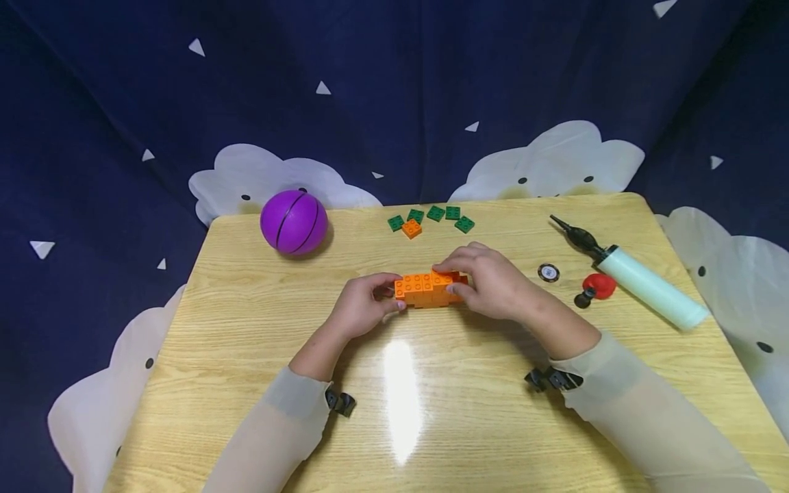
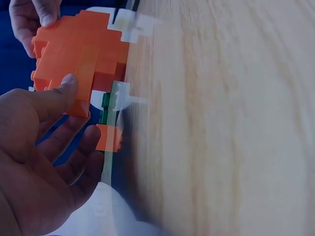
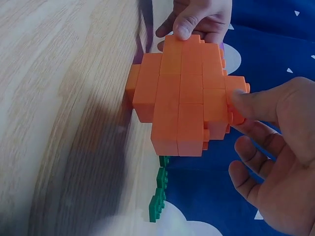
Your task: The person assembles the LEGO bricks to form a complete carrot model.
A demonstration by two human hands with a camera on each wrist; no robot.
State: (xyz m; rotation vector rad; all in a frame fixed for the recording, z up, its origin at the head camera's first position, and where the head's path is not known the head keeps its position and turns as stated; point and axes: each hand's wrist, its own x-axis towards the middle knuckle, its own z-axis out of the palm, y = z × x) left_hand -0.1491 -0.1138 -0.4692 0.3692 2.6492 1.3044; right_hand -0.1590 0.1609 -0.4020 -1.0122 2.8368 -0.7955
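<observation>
A stepped block of joined orange toy bricks (image 1: 419, 291) is held between both hands over the middle of the table. My left hand (image 1: 360, 306) pinches its left end, and the thumb lies on the near side in the left wrist view. At the other end my right hand (image 1: 493, 282) grips the brick on top, with the thumb on the near face in the right wrist view. The lower layers of the brick build (image 3: 179, 93) form steps, with studs pointing up. Whether its underside touches the table, I cannot tell.
Several flat green bricks (image 1: 435, 213) and one loose orange brick (image 1: 411, 229) lie at the table's back. A purple ball (image 1: 294, 222) sits back left. To the right are a poker chip (image 1: 548, 272), a red item (image 1: 599, 285) with a black part, and a hand pump (image 1: 653, 287).
</observation>
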